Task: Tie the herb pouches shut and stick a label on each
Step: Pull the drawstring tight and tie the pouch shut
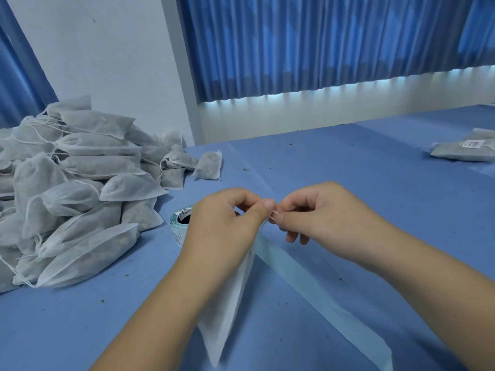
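Blue-covered table (348, 170) with a pouch heap (75, 188) left, label roll (179, 221), backing strip (321, 293), labelled pouches (463, 152) far right

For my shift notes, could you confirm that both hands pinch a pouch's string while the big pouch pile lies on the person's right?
Not quite: in the head view the pouch pile lies on the person's left. The left hand and right hand do pinch the string.

I can't read anything: print on the label roll (180, 218), centre, and the pouch label (473, 143), far right, is blurred.
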Demonstrator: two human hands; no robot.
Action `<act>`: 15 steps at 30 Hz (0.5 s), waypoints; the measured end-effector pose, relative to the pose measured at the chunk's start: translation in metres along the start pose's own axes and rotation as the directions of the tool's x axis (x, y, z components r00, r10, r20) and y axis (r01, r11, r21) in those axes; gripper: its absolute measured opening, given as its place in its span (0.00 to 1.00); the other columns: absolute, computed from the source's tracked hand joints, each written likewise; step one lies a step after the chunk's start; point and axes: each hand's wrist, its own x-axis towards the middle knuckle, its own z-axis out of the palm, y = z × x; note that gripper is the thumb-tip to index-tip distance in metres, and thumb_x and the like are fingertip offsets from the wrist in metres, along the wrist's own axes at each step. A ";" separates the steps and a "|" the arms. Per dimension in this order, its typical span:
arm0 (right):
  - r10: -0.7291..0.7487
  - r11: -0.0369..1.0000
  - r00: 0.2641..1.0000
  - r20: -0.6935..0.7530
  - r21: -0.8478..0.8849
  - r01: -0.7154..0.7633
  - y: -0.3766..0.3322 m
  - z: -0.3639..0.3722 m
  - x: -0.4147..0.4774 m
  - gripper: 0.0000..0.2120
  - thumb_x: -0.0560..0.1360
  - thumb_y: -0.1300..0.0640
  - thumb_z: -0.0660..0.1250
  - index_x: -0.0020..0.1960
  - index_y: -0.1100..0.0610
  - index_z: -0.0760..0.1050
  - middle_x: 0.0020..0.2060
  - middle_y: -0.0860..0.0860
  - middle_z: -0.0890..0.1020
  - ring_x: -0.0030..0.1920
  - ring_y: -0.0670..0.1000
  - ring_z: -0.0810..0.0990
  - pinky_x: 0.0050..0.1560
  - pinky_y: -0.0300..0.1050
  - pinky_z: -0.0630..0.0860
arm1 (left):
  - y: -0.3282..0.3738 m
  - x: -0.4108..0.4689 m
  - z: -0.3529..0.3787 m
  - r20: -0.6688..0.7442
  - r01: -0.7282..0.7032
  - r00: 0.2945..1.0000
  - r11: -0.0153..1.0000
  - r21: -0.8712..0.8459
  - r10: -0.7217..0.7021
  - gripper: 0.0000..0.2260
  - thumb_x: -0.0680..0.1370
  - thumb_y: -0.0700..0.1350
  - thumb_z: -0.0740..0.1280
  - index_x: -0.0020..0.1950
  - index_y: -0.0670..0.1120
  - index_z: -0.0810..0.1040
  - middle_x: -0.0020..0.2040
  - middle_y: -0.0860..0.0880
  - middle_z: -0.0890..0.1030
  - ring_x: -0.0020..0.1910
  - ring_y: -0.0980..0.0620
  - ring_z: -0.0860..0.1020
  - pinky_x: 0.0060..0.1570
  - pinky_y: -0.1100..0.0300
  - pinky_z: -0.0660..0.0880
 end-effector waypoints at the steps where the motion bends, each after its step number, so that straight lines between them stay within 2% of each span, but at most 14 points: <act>1: 0.000 1.000 1.000 0.003 0.016 0.000 0.000 0.000 0.000 0.07 0.74 0.54 0.70 0.38 0.53 0.83 0.31 0.48 0.83 0.33 0.43 0.81 0.35 0.40 0.76 | 0.000 0.001 -0.001 0.024 0.036 0.999 0.999 -0.035 -0.035 0.12 0.76 0.49 0.71 0.32 0.53 0.81 0.28 0.62 0.77 0.27 0.66 0.72 0.30 0.75 0.65; 4: 0.007 0.999 1.000 0.010 0.053 -0.007 0.000 0.000 0.000 0.06 0.73 0.56 0.71 0.38 0.55 0.83 0.30 0.46 0.82 0.31 0.42 0.80 0.32 0.35 0.73 | -0.001 0.003 -0.003 0.158 0.197 0.972 0.965 -0.170 -0.171 0.16 0.77 0.51 0.69 0.28 0.51 0.78 0.24 0.59 0.72 0.25 0.61 0.69 0.28 0.69 0.64; 6: 0.014 0.998 1.000 0.013 0.063 -0.015 0.000 0.001 0.000 0.06 0.73 0.57 0.71 0.37 0.55 0.83 0.29 0.46 0.82 0.31 0.42 0.80 0.31 0.35 0.73 | -0.002 0.003 -0.005 0.254 0.336 0.928 0.909 -0.246 -0.274 0.16 0.76 0.52 0.70 0.29 0.49 0.77 0.24 0.55 0.71 0.25 0.56 0.67 0.28 0.63 0.63; 8: 0.017 0.998 1.000 0.015 0.056 -0.017 -0.001 0.000 0.000 0.06 0.72 0.57 0.71 0.37 0.55 0.83 0.28 0.46 0.81 0.30 0.42 0.80 0.31 0.35 0.73 | -0.004 0.004 -0.005 0.336 0.436 0.883 0.838 -0.329 -0.327 0.15 0.75 0.52 0.71 0.31 0.46 0.76 0.26 0.50 0.70 0.25 0.53 0.66 0.27 0.61 0.63; 12: 0.009 0.999 1.000 -0.005 0.034 -0.009 -0.001 0.000 -0.001 0.06 0.71 0.55 0.71 0.36 0.54 0.83 0.28 0.47 0.81 0.30 0.41 0.79 0.31 0.35 0.73 | -0.003 0.005 -0.006 0.423 0.512 0.841 0.750 -0.419 -0.338 0.15 0.68 0.52 0.73 0.37 0.42 0.76 0.35 0.44 0.67 0.26 0.52 0.65 0.25 0.63 0.61; 15: -0.051 0.999 0.995 -0.087 -0.003 0.051 0.001 0.004 -0.001 0.06 0.70 0.55 0.72 0.35 0.53 0.81 0.26 0.45 0.79 0.28 0.42 0.75 0.31 0.38 0.72 | -0.005 0.005 -0.004 0.418 0.511 0.844 0.738 -0.441 -0.335 0.14 0.68 0.52 0.73 0.33 0.43 0.75 0.31 0.45 0.66 0.25 0.53 0.65 0.24 0.63 0.60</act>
